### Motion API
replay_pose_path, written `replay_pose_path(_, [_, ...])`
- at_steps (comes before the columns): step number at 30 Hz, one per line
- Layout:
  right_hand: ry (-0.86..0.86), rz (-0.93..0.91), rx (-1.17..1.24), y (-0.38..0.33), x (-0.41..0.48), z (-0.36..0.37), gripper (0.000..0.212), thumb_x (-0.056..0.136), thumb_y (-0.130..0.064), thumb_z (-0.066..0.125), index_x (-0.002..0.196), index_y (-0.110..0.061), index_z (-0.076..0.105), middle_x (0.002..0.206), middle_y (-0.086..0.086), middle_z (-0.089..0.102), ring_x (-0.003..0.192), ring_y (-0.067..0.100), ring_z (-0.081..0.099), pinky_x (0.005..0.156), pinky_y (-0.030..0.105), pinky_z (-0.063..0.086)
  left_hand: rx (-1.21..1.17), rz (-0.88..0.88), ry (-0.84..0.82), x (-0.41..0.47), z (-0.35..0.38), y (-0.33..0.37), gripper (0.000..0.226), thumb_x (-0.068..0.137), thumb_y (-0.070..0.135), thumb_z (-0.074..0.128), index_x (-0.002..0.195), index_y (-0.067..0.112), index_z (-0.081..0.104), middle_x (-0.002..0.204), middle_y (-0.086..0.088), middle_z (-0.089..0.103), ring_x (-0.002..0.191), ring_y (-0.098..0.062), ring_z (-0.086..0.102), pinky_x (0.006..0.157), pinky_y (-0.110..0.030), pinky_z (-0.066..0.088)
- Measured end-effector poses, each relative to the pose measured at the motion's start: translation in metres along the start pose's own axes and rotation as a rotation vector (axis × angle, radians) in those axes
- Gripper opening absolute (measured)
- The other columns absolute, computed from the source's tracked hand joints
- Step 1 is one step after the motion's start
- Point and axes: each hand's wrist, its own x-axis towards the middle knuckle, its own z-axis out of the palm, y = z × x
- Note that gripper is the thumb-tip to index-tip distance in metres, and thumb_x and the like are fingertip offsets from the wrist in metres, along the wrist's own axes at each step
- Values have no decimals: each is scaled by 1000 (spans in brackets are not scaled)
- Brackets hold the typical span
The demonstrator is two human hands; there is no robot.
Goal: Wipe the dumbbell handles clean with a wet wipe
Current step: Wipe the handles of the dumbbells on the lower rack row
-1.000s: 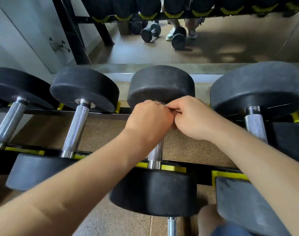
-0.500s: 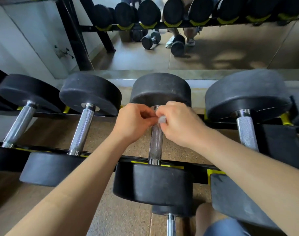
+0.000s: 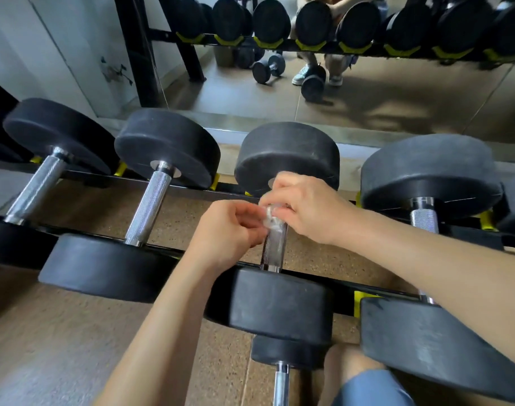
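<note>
**Wipe brought onto the handle of the third dumbbell**

One second before, the two hands were pressed together above the bar and no wipe was visible. Now the hands had parted a little and a small crumpled wet wipe (image 3: pixel 271 218) lay on the far end of the knurled handle (image 3: pixel 275 244), just below the rear weight head (image 3: pixel 288 155). The right hand (image 3: pixel 306 208) was curled over the bar from the right and pinched the wipe; the left hand (image 3: pixel 229 232), with fingers bent narrow, held its other edge. This probably meant that the wiping of this handle was only beginning, since most of the bar toward the front rail (image 3: pixel 191 253) of the rack was still bare.

Two dumbbells to the left, with handles (image 3: pixel 149 206) and (image 3: pixel 35 190), and one to the right (image 3: pixel 424 219) lay apart and untouched. The rear head, close to the knuckles, left little room there.
</note>
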Motion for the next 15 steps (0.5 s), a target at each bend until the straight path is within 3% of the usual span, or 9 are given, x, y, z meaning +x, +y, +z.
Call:
replay_pose_path(2, [45,34,-35,-4,1,7,23,88,-13,51,92,-12,73,90,8,54,79,30,59,69,43,51,1,19,-20,6,0,-3,21,78,1,75,93,15,73,76,-1,73,70,-12,66,74,-30,53])
replay_pose_path(5, [-23,16,-120,-15,-9,8,23,84,-18,48,84,-9,69,92,8,49,78,24,46,71,33,45,170,110,-58,6,0,-9,20,85,10,68,100,20,76,68,7,69,54,1,53,65,-17,41])
replay_pose_path(7, [-84,-7,-171,-16,-9,0,19,90,-24,55,91,-13,70,98,7,49,88,23,46,74,26,33,273,147,-32,3,-1,-5,23,90,13,61,103,23,76,76,22,63,60,-8,53,57,-14,34])
replay_pose_path(10, [-82,0,-170,-7,10,-7,15,89,-16,64,92,-18,78,88,5,57,81,25,55,73,33,45,261,95,-43,-9,-8,2,21,92,22,59,107,28,73,61,8,63,57,-10,50,61,-21,40])
replay_pose_path(11, [-38,16,-189,-4,15,-5,14,85,-10,66,86,-16,78,83,5,57,76,28,58,69,37,49,257,80,-81,-15,-14,6,23,92,32,60,113,29,71,68,10,65,62,-5,55,69,-22,46])
replay_pose_path(13, [19,26,-207,-6,13,3,13,77,-2,67,75,-12,76,75,3,54,68,32,59,58,37,50,388,36,-231,-31,-26,15,57,83,63,53,130,30,58,105,10,68,95,-5,63,91,-29,49])
replay_pose_path(15, [-60,-50,-107,-20,-2,8,11,76,-7,67,71,-13,74,73,-1,51,64,27,57,54,33,46,602,-65,-410,-48,-34,27,99,62,85,40,146,32,36,129,5,59,118,-13,55,101,-33,43])
